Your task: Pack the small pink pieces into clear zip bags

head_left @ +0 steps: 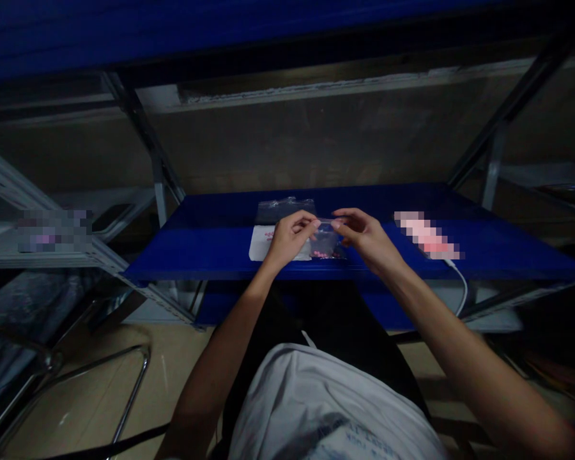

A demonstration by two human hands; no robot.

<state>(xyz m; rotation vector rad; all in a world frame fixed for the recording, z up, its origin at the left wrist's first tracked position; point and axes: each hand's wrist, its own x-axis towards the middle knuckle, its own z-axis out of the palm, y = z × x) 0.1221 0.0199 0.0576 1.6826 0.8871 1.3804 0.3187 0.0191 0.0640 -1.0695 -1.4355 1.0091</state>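
Note:
Between my two hands is a small clear plastic bag [324, 240], held by its top edge, with small pink beads [326, 255] gathered at its bottom. My left hand [293, 234] pinches the bag's upper left corner. On the upper right, my right hand [362, 233] grips the same edge between thumb and fingers. A white tray or sheet [259, 245] with several pink pieces on it lies partly hidden behind my left hand. Just beyond it rests another clear plastic bag [280, 209], flat on the blue shelf.
The blue shelf [211, 223] has metal uprights [159, 172] on both sides and a blue board [172, 32] overhead. To the right lies a blurred-out phone-like object [429, 236] with a white cable [464, 284]. A metal chair frame [138, 370] stands at lower left.

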